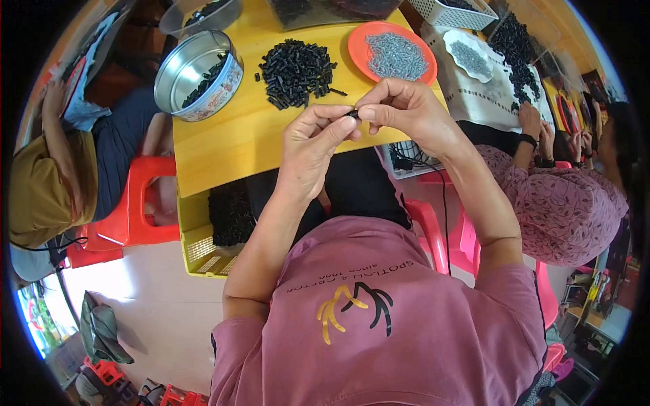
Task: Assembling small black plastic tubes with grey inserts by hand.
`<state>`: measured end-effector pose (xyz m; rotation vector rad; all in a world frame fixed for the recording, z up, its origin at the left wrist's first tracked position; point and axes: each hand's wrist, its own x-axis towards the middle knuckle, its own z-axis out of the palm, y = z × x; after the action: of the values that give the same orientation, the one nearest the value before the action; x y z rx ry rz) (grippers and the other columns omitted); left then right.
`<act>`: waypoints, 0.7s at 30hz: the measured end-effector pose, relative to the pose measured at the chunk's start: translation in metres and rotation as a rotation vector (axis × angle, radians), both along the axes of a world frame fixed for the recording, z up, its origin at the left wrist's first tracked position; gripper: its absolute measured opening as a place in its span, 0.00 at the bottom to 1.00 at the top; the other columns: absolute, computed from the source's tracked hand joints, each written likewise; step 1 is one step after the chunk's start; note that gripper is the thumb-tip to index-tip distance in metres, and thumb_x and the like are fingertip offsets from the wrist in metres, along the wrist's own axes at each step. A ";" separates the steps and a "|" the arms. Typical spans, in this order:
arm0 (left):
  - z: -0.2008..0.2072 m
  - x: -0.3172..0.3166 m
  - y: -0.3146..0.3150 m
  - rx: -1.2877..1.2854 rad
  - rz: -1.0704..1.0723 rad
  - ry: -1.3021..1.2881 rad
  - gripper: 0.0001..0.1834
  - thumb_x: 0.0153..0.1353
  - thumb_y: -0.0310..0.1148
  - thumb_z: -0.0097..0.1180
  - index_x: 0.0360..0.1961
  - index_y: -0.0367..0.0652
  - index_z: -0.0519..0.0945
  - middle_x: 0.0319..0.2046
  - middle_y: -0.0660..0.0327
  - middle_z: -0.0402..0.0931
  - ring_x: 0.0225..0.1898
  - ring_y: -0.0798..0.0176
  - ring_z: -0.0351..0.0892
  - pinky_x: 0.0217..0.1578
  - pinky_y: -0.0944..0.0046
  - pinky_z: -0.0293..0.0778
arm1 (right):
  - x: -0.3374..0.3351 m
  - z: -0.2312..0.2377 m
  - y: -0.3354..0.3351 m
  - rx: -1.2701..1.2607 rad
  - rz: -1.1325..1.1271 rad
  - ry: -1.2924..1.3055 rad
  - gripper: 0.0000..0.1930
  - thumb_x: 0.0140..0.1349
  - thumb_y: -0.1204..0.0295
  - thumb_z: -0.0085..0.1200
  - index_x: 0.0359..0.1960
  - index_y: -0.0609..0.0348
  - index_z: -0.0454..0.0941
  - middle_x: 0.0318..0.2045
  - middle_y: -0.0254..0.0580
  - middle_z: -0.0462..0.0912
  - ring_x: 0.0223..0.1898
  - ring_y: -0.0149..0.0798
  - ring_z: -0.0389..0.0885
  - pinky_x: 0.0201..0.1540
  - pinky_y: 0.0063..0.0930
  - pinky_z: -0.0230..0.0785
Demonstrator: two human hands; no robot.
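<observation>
Above the near edge of the yellow table [230,152], my two hands meet fingertip to fingertip. My left hand [310,145] is closed in a pinch around a small black plastic piece [351,114]. Thumb and forefinger of my right hand [414,116] are pressed together at the other end of that piece; whatever is between them is hidden. Just beyond lies a heap of similar short black pieces [296,72]. An orange-red plate [357,49] with many small silvery metal parts stands behind my right hand. To the left is a round metal tin [166,84] with some black pieces inside.
Clear plastic containers [179,24] stand along the far edge. Below the table, a yellow crate [196,254] holds dark pieces. A black cable [445,216] hangs at right. People sit on both sides; the right one reaches over a cloth-covered table [467,101]. A red stool [139,203] is at left.
</observation>
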<state>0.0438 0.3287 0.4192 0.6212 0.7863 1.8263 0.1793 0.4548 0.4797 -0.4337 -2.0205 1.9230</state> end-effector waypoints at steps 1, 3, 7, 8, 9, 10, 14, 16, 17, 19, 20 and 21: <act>0.000 0.000 0.000 0.001 -0.001 -0.004 0.08 0.58 0.23 0.59 0.40 0.37 0.77 0.35 0.58 0.79 0.34 0.67 0.79 0.40 0.67 0.75 | -0.001 -0.001 -0.001 -0.022 -0.027 0.012 0.07 0.61 0.72 0.56 0.36 0.63 0.77 0.31 0.35 0.80 0.31 0.27 0.77 0.36 0.19 0.71; 0.001 -0.001 0.001 0.022 -0.010 -0.088 0.09 0.58 0.24 0.59 0.40 0.37 0.77 0.34 0.58 0.79 0.34 0.66 0.79 0.40 0.66 0.74 | -0.004 -0.002 -0.005 -0.102 -0.091 0.031 0.08 0.62 0.70 0.56 0.37 0.62 0.77 0.31 0.34 0.79 0.30 0.26 0.77 0.35 0.19 0.70; 0.003 -0.005 -0.001 0.048 0.028 -0.108 0.09 0.58 0.23 0.59 0.40 0.38 0.77 0.36 0.58 0.78 0.39 0.67 0.77 0.43 0.66 0.73 | -0.003 -0.012 -0.003 -0.263 -0.143 -0.011 0.13 0.64 0.61 0.54 0.38 0.60 0.77 0.29 0.33 0.77 0.27 0.25 0.74 0.32 0.19 0.69; 0.001 -0.005 0.000 0.092 0.093 -0.027 0.09 0.57 0.23 0.59 0.40 0.39 0.78 0.39 0.57 0.77 0.42 0.67 0.76 0.46 0.66 0.71 | -0.004 -0.014 -0.007 -0.258 -0.121 -0.056 0.17 0.64 0.56 0.52 0.38 0.59 0.76 0.29 0.33 0.75 0.27 0.25 0.72 0.30 0.18 0.68; -0.001 -0.007 0.001 0.134 0.158 0.055 0.09 0.57 0.22 0.59 0.40 0.39 0.78 0.42 0.57 0.75 0.45 0.67 0.74 0.49 0.65 0.69 | -0.006 -0.016 -0.011 -0.337 -0.107 -0.053 0.17 0.63 0.56 0.53 0.38 0.59 0.77 0.29 0.31 0.76 0.27 0.23 0.73 0.30 0.18 0.69; -0.002 -0.009 0.001 0.136 0.166 0.054 0.09 0.57 0.22 0.59 0.40 0.39 0.78 0.42 0.57 0.75 0.45 0.67 0.74 0.49 0.65 0.69 | -0.009 -0.019 -0.013 -0.416 -0.093 -0.050 0.17 0.63 0.56 0.54 0.38 0.58 0.78 0.29 0.30 0.77 0.27 0.22 0.73 0.29 0.18 0.70; 0.000 -0.014 0.004 0.151 0.157 0.139 0.09 0.56 0.22 0.59 0.39 0.42 0.79 0.48 0.57 0.71 0.49 0.65 0.71 0.53 0.62 0.65 | -0.020 -0.029 -0.010 -0.595 0.048 0.025 0.17 0.64 0.56 0.52 0.40 0.59 0.77 0.31 0.31 0.77 0.28 0.23 0.72 0.27 0.19 0.68; 0.001 -0.017 0.007 0.151 0.150 0.155 0.09 0.56 0.22 0.59 0.39 0.42 0.79 0.48 0.57 0.70 0.49 0.64 0.71 0.54 0.62 0.65 | -0.024 -0.025 -0.008 -0.654 0.067 0.045 0.17 0.64 0.57 0.53 0.41 0.59 0.76 0.31 0.31 0.76 0.27 0.23 0.70 0.26 0.19 0.66; -0.001 -0.018 0.010 0.173 0.177 0.244 0.09 0.56 0.23 0.60 0.39 0.42 0.79 0.48 0.57 0.71 0.49 0.63 0.71 0.53 0.62 0.65 | -0.026 -0.024 -0.006 -0.709 0.082 0.068 0.16 0.63 0.59 0.53 0.42 0.59 0.75 0.30 0.32 0.76 0.25 0.23 0.68 0.25 0.19 0.64; -0.001 -0.024 0.015 0.192 0.202 0.333 0.10 0.55 0.23 0.61 0.39 0.42 0.79 0.47 0.57 0.71 0.49 0.63 0.71 0.52 0.61 0.66 | -0.027 -0.022 -0.005 -0.754 0.079 0.081 0.16 0.63 0.60 0.53 0.43 0.59 0.75 0.29 0.32 0.74 0.24 0.23 0.66 0.24 0.18 0.61; 0.002 -0.027 0.017 0.185 0.280 0.551 0.11 0.53 0.23 0.62 0.39 0.41 0.79 0.46 0.57 0.72 0.48 0.62 0.72 0.50 0.62 0.67 | -0.027 -0.022 -0.003 -0.796 0.076 0.095 0.15 0.63 0.61 0.53 0.44 0.59 0.74 0.27 0.31 0.73 0.23 0.23 0.64 0.23 0.18 0.59; 0.006 -0.031 0.019 0.177 0.357 0.770 0.12 0.51 0.24 0.63 0.38 0.41 0.80 0.45 0.57 0.72 0.47 0.61 0.73 0.48 0.62 0.68 | -0.027 -0.024 0.000 -0.799 0.075 0.096 0.15 0.63 0.61 0.53 0.44 0.59 0.74 0.27 0.31 0.73 0.23 0.23 0.64 0.23 0.18 0.59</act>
<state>0.0129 0.3474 0.4254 1.4183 1.3077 1.9909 0.1524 0.4545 0.4560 -0.4266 -1.1456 2.6853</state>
